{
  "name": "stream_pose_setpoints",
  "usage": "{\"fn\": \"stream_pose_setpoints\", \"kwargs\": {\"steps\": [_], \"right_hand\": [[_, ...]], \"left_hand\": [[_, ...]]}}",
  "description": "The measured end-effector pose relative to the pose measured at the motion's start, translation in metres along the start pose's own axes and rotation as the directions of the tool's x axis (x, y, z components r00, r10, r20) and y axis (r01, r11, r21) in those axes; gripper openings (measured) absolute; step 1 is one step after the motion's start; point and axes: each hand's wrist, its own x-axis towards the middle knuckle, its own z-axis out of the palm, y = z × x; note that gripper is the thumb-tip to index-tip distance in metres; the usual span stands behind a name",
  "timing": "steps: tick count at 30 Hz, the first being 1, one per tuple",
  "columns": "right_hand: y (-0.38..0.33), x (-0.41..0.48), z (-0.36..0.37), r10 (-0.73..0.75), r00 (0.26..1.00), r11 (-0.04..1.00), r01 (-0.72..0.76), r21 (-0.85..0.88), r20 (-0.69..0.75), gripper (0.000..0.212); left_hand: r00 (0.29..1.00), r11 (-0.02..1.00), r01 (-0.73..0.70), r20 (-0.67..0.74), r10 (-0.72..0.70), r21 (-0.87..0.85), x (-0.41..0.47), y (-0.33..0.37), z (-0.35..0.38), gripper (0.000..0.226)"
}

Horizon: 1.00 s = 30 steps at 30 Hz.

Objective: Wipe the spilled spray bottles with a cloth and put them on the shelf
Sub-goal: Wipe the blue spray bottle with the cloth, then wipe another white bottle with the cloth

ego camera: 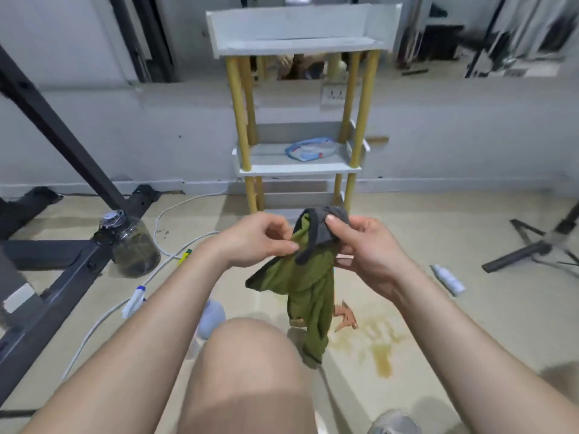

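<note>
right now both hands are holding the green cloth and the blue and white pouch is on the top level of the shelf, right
Not quite. The left hand and right hand do hold the green cloth, but the head view shows the pouch lying on the middle level of the shelf, not the top.

Left hand (260,241), right hand (368,249) (both curled)

cloth (310,286) green, grey-edged, hanging crumpled | spray bottle (448,278) white, lying flat (far right) | shelf (297,169) upright, white tiers
</note>
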Motion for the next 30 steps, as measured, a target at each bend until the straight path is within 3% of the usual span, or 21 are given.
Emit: {"fn": "stream_pose_setpoints", "kwargs": {"steps": [3, 5, 9, 11, 14, 18, 23, 27, 30], "right_hand": [[-0.036, -0.036, -0.027, -0.053, 0.995, 0.998, 0.051, -0.030, -0.082, 0.019], [-0.052, -0.053, -0.052, -0.121, 0.978, 0.981, 0.092, -0.169, -0.172, 0.018], [-0.077, -0.072, -0.109, -0.165, 0.957, 0.869, 0.025, -0.495, -0.241, 0.014], [-0.088, -0.080, -0.132, -0.193, 0.958, 0.774, 0.015, -0.633, -0.213, 0.025], [-0.096, -0.086, -0.162, -0.193, 0.972, 0.631, 0.017, -0.776, -0.136, 0.024], [-0.070, -0.076, -0.206, 0.062, 0.995, 0.663, -0.102, -0.741, -0.081, 0.017], [0.000, -0.024, -0.269, 0.292, 0.956, 0.765, -0.254, -0.591, -0.033, 0.015], [0.087, 0.033, -0.311, 0.353, 0.924, 0.828, -0.382, -0.411, -0.148, 0.014], [0.132, 0.048, -0.342, 0.410, 0.865, 0.831, -0.485, -0.272, -0.288, 0.018]], "left_hand": [[0.995, 0.990, -0.079, -0.062, 0.072, -0.114, -0.010, 0.050, 0.010, 0.014], [0.981, 0.971, -0.129, -0.169, 0.095, -0.203, -0.016, 0.084, 0.019, 0.010], [0.911, 0.974, -0.225, -0.348, 0.221, 0.030, -0.015, 0.138, 0.045, 0.015], [0.896, 0.966, -0.233, -0.361, 0.258, 0.111, -0.009, 0.153, 0.061, 0.016], [0.916, 0.955, -0.240, -0.286, 0.282, 0.174, 0.010, 0.160, 0.083, 0.011], [0.972, 0.964, -0.189, -0.105, 0.212, 0.189, 0.051, 0.151, 0.103, 0.011], [0.997, 0.997, -0.008, 0.080, 0.014, -0.074, 0.123, 0.108, 0.143, 0.016], [0.983, 0.934, 0.132, 0.169, -0.079, -0.331, 0.210, 0.066, 0.178, 0.018], [0.975, 0.915, 0.184, 0.183, -0.124, -0.359, 0.258, 0.052, 0.194, 0.022]]}}
